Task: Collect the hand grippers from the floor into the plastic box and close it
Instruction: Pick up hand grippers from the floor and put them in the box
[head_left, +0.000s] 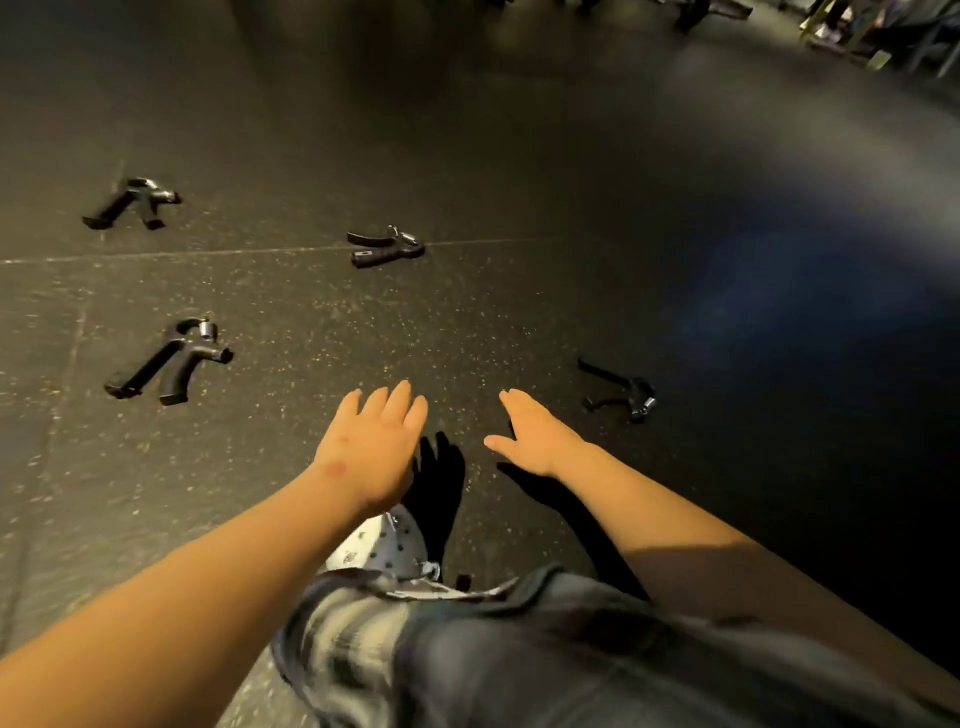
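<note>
my biggest worry from here is the right-most black plastic hand gripper with a steel spring (621, 389). it lies at the edge of a deep shadow on the dark speckled rubber floor (311, 332). its thin handles almost vanish against it, so a hurried reach could catch one handle only and let the thing swing or drop. the second worry is the plastic box, which i cannot find anywhere in this view. whatever gets picked up has to be carried somewhere out of sight, and a gripper could be left behind.

the left hand (376, 441) and right hand (530, 434) are both stretched forward over the floor, apart from each other, fingers straight and holding nothing. the shadowed gripper is near the right hand, off to its right and slightly ahead. the near-left black hand gripper with angled handles (171, 361) lies well to the left of the left hand. the middle black hand gripper (387, 248) sits by a floor seam, straight ahead of the left hand and well beyond it. the far-left black hand gripper (132, 202) is the farthest away. all four lie on the floor, well apart from one another, so i judge the collecting barely begun.
</note>
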